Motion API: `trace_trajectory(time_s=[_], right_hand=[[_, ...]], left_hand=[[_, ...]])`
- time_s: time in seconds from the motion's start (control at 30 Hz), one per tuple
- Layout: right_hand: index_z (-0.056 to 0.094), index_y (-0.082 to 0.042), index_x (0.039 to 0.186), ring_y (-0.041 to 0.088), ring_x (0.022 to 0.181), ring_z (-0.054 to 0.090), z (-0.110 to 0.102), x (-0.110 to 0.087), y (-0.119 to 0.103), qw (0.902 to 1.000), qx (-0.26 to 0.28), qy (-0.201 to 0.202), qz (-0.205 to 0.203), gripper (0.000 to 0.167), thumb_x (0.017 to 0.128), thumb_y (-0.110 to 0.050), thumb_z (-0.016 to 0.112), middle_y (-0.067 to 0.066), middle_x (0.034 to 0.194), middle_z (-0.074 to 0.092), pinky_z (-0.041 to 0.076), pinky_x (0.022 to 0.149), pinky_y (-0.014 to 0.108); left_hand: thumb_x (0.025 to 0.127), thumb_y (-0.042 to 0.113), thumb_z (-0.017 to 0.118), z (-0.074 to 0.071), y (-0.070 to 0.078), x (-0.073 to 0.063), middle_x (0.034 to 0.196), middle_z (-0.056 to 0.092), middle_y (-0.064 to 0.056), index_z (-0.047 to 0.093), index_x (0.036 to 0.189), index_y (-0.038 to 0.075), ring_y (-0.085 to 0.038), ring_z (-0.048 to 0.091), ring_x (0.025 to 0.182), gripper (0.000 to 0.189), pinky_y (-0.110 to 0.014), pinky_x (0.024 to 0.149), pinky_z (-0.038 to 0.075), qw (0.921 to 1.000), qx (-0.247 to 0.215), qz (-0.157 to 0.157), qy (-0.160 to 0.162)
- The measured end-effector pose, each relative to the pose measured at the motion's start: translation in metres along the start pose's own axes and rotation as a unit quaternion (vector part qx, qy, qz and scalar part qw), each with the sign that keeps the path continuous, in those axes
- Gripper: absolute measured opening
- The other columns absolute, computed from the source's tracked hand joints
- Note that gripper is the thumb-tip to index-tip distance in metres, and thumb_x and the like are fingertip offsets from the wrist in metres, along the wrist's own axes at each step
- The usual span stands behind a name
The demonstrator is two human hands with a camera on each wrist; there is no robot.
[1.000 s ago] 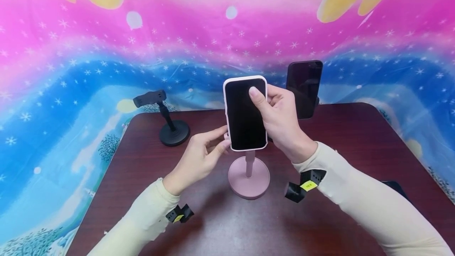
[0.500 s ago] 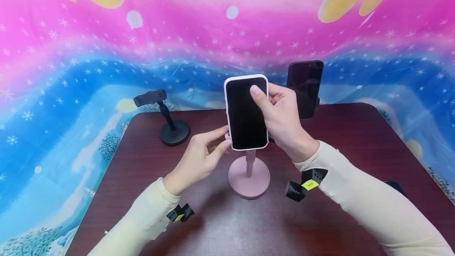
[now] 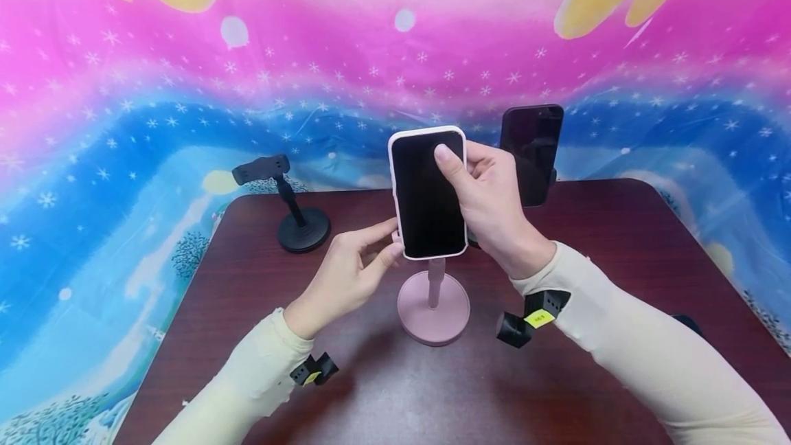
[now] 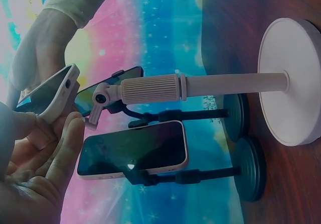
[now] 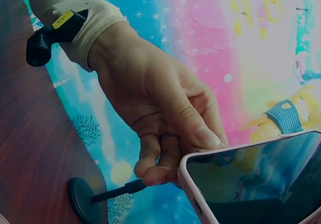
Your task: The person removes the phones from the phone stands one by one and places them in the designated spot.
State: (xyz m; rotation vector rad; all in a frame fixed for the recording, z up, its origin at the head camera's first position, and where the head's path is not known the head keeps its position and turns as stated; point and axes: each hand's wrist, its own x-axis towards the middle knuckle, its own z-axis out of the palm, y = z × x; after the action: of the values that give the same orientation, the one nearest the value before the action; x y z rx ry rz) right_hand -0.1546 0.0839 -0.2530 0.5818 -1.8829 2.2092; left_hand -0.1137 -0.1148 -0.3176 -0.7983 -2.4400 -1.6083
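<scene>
In the head view, a phone in a pale pink case (image 3: 429, 194) stands nearly upright at the top of a pink phone stand (image 3: 434, 307). My right hand (image 3: 494, 201) grips the phone's right edge, thumb flat on the dark screen and fingers behind. At the lower left edge, my left hand (image 3: 340, 273) pinches a small pink piece of the stand's holder between thumb and fingers. The left wrist view shows the stand's ribbed neck and hinge (image 4: 101, 98) just beyond the fingertips. The phone's back and most of the holder are hidden.
A black phone stand (image 3: 301, 225) with no phone stands at the back left. Behind my right hand, another phone (image 3: 531, 153) is propped upright. The left wrist view shows a pink-edged phone (image 4: 135, 151) on a black stand. A dark object (image 3: 686, 323) lies partly behind the right sleeve.
The phone and my right hand have risen very slightly. My left hand stays at the holder, and the pink stand's base has not visibly moved.
</scene>
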Motion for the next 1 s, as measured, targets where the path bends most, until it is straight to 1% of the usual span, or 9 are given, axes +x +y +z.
trace_trajectory(time_s=[0.13,0.43,0.6,0.67,0.83,1.0], right_hand=[[0.071,0.003,0.114,0.017,0.076,0.078,0.0000,0.0006,-0.0015,1.0000,0.003,-0.002,-0.003,0.023,0.102,-0.013,0.059,-0.004,0.083,0.079,0.065,0.069,0.035],[0.071,0.003,0.114,0.017,0.077,0.078,0.0012,0.0018,-0.0037,1.0000,-0.001,-0.004,-0.008,0.023,0.103,-0.012,0.059,-0.004,0.084,0.079,0.065,0.069,0.036],[0.071,0.003,0.116,0.018,0.078,0.078,0.0020,0.0018,-0.0055,0.9999,0.001,-0.006,-0.012,0.024,0.103,-0.013,0.058,-0.003,0.086,0.079,0.065,0.070,0.037],[0.070,0.004,0.116,0.019,0.079,0.078,0.0023,0.0017,-0.0063,0.9999,0.001,-0.007,-0.013,0.024,0.103,-0.013,0.058,-0.003,0.086,0.079,0.065,0.070,0.037],[0.070,0.004,0.116,0.018,0.078,0.078,0.0027,0.0017,-0.0057,0.9999,0.005,-0.002,-0.011,0.024,0.103,-0.013,0.058,-0.003,0.085,0.079,0.065,0.070,0.037],[0.071,0.003,0.114,0.018,0.078,0.078,0.0043,0.0023,-0.0059,0.9998,0.009,0.006,-0.016,0.023,0.103,-0.013,0.058,-0.003,0.085,0.079,0.065,0.070,0.036]], left_hand=[[0.098,0.006,0.064,0.0001,0.0003,0.0003,0.120,0.073,-0.016,0.059,0.138,-0.001,-0.027,0.074,0.083,0.041,-0.026,0.083,0.063,1.0000,0.001,0.001,0.000],[0.098,0.006,0.064,0.0004,-0.0003,0.0000,0.121,0.073,-0.016,0.059,0.139,-0.001,-0.029,0.075,0.082,0.041,-0.028,0.085,0.063,1.0000,0.003,0.003,-0.002],[0.098,0.006,0.065,0.0007,0.0004,-0.0007,0.124,0.072,-0.016,0.059,0.139,-0.001,-0.022,0.075,0.083,0.042,-0.032,0.086,0.063,1.0000,0.001,0.000,-0.003],[0.098,0.006,0.065,0.0009,0.0006,-0.0012,0.124,0.072,-0.016,0.059,0.139,-0.001,-0.020,0.075,0.083,0.042,-0.032,0.086,0.063,1.0000,0.001,-0.001,-0.001],[0.098,0.007,0.065,0.0013,0.0000,-0.0026,0.125,0.071,-0.017,0.058,0.140,-0.001,-0.024,0.076,0.083,0.043,-0.027,0.085,0.063,1.0000,-0.004,-0.001,-0.002],[0.098,0.008,0.065,0.0017,-0.0006,-0.0027,0.124,0.072,-0.016,0.057,0.140,0.000,-0.022,0.075,0.083,0.043,-0.026,0.085,0.063,1.0000,-0.001,0.001,-0.002]])
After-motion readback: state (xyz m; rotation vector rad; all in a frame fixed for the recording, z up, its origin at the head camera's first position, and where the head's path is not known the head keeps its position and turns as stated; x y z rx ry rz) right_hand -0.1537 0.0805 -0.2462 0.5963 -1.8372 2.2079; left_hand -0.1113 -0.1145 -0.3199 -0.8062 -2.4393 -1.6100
